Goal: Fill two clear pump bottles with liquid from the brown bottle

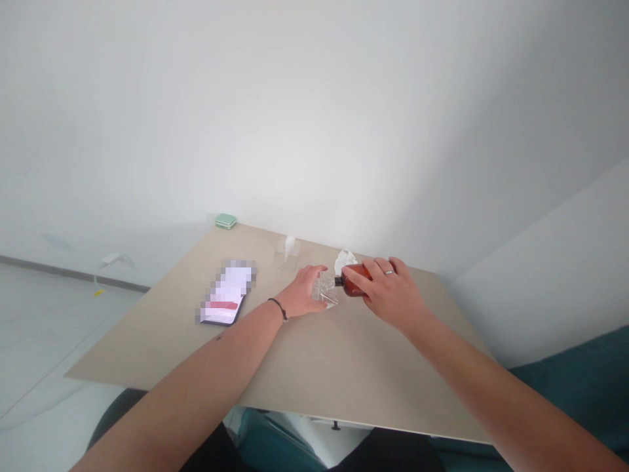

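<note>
Right hand [392,295] grasping an amber bottle [356,280], tilted sideways.
Left hand [305,293] gripped a clear faceted container [325,290] at the bottle's black neck [338,282], on the beige table [319,367].

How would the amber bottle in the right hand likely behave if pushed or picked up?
The amber bottle looks glossy and rigid, so probably stiff and slippery. Its rounded body, tilted in the right hand, might roll if laid down. Glass or plastic: unclear.

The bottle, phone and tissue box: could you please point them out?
Bottle [354,288], head view, on its body.
Phone [226,292], head view, on its screen.
Tissue box [285,257], head view, on its side.
</note>
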